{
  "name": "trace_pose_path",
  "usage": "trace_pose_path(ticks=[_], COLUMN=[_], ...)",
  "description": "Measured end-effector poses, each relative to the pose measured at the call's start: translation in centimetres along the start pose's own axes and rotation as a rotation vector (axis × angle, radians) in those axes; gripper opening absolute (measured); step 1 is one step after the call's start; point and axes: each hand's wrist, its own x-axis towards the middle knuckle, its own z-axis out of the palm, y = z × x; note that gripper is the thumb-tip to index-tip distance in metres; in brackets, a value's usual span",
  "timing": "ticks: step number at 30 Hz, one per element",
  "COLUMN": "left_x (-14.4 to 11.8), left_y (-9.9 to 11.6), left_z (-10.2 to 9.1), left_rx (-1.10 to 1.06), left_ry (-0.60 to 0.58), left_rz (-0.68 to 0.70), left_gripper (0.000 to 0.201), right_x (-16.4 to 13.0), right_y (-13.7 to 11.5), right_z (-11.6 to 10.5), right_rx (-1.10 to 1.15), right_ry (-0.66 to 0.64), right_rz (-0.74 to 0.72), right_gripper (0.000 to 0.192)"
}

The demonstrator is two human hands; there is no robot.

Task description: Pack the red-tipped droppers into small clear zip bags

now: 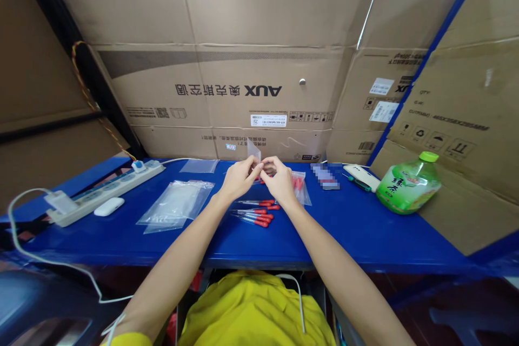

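Observation:
A clear plastic bag (253, 151) stands up between my hands over the middle of the blue table. My left hand (240, 177) pinches it from the left. My right hand (279, 179) meets it there, thumb and fingertips closed on the bag's edge. Just below my hands lie several glass droppers with red rubber bulbs (261, 221), their bulbs pointing right. Beside my right wrist rests a clear bag with red-bulbed droppers (301, 188) in it, partly hidden by the hand. On the left, a pile of flat clear zip bags (175, 204) lies on the table.
At the left are a power strip (109, 192) with a charger and a white earphone case (109, 206). To the right lie a blurred phone-like item (325, 177), a green-and-white tool (361, 177) and a green tea bottle (408, 184). Cardboard walls (227, 65) enclose the table.

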Motion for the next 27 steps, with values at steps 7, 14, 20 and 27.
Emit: trace_pose_path(ticks=[7, 14, 20, 27], left_x=[0.24, 0.25, 0.29, 0.27], left_y=[-0.63, -0.90, -0.73, -0.93], left_z=[0.26, 0.45, 0.35, 0.50], left_rx=[-0.021, 0.017, -0.028, -0.134], left_ry=[-0.015, 0.008, 0.059, 0.116], left_rz=[-0.001, 0.001, -0.041, -0.096], left_gripper=[0.033, 0.029, 0.033, 0.039], right_x=[-0.05, 0.05, -0.14, -0.01], right_y=[-0.36, 0.21, -0.28, 0.18], right_z=[-0.12, -0.10, -0.16, -0.41], right_rx=[-0.078, -0.155, -0.062, -0.036], right_ry=[-0.009, 0.001, -0.035, -0.060], right_rz=[-0.014, 0.029, 0.014, 0.030], right_gripper=[0.016, 0.018, 0.017, 0.025])
